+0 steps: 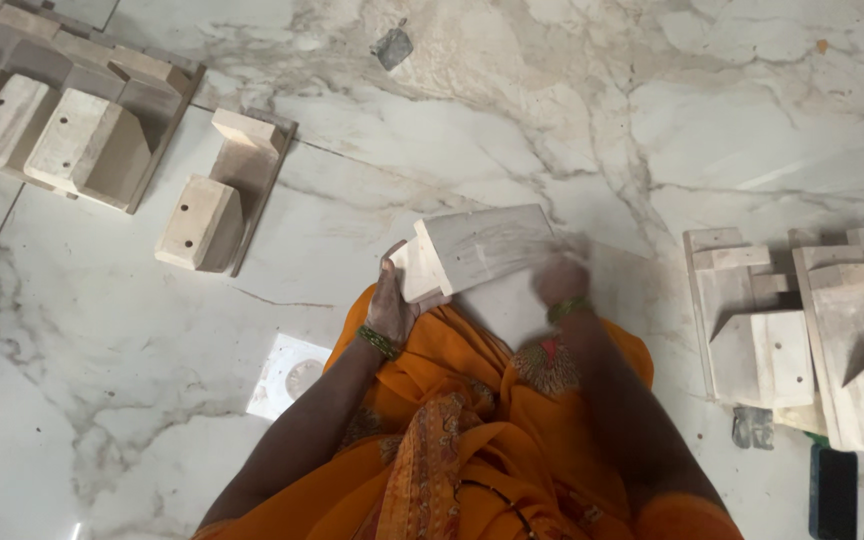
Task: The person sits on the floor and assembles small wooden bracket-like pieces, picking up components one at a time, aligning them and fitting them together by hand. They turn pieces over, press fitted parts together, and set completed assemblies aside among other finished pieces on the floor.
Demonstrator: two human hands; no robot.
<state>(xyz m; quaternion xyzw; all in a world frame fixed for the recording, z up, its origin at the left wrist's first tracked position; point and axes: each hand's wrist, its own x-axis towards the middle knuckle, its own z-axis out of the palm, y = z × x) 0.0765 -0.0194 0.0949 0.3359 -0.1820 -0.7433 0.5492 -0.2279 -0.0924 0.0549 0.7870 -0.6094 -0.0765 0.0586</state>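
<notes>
The left hand [392,305] has its grip wrapped around the near-left end of a pale wooden piece [477,250], an L-shaped bracket-like block that lies tilted above the lap, over orange cloth [452,420]. The right hand [560,278] rests on the piece's right end; it is blurred, so I cannot tell whether its grip is clenched on the wood or only pressing on it. Both wrists wear green bangles. Under and beyond the grip lies the marble floor [652,120], white with grey veins. To the left of the grip, well apart, one finished wooden bracket [220,195] sits on the floor, and farther left stands a row of similar brackets [62,110]. To the right of the grip, apart from it, another stack of wooden brackets [802,340] lies flat, with a dark flat object [834,490] near its lower edge. Just left of the lap lies a small square white sheet [287,375]. A small dark scrap [392,47] lies far beyond the grip. Nothing stands between the hands and the wooden piece.
</notes>
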